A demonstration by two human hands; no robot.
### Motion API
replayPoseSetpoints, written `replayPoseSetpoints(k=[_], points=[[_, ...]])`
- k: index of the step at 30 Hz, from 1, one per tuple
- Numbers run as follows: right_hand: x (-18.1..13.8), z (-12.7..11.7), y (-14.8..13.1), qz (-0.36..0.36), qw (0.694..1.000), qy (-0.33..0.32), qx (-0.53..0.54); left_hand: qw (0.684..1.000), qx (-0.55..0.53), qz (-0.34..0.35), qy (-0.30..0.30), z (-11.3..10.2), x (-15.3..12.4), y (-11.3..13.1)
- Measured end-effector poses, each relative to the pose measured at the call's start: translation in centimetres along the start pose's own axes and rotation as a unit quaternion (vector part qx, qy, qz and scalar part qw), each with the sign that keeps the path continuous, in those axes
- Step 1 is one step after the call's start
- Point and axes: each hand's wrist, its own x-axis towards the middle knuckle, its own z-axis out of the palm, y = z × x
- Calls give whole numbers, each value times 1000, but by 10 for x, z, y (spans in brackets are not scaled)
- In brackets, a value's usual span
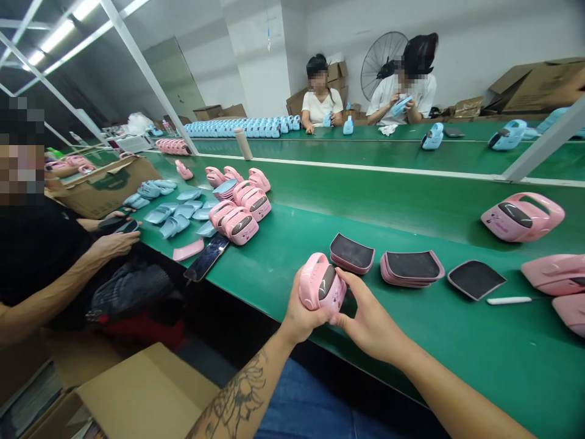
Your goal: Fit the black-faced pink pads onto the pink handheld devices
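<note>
A small pink plastic device (337,291) with a loop handle and a dark window is held up between both hands over the table's front edge. My left hand (295,314) wraps round its handle side, thumb along the bottom. From the other side my right hand (372,320) grips it with thumb and fingertips. Just beyond it lie curved pink panels with dark faces: a small pile (351,253), a taller stack (411,267) and a single panel (476,279). A white-handled tool (509,300) rests to their right.
Pink devices (240,225) stand in a group at left, near blue panels (176,213) and a phone (208,259). More pink devices (523,217) are at right. A co-worker's arm (98,256) is at left; two people sit across the green table (297,231). An open carton (146,390) stands below.
</note>
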Motion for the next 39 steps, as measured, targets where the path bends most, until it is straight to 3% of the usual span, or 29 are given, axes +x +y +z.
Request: replayPoseSetpoints(k=[7, 10, 15, 24, 32, 35, 39], points=[[2, -1, 3, -26, 998, 11, -56, 998, -24, 16, 57, 3, -1, -1], [4, -9, 3, -84, 991, 14, -102, 995, -45, -59, 72, 1, 2, 6], [4, -22, 4, -206, 970, -15, -130, 982, -96, -162, 19, 1, 9, 28], [7, -24, -4, -162, 983, -20, -80, 976, -69, -207, 14, 12, 17, 39], [13, -25, 0, -200, 976, -14, -85, 971, -72, -223, 48, 16, 17, 40], [14, -24, 5, -218, 973, -5, -79, 956, -48, -285, 57, 14, 21, 44], [16, -28, 5, -190, 979, -28, -63, 931, -35, -361, 47, 12, 26, 47]])
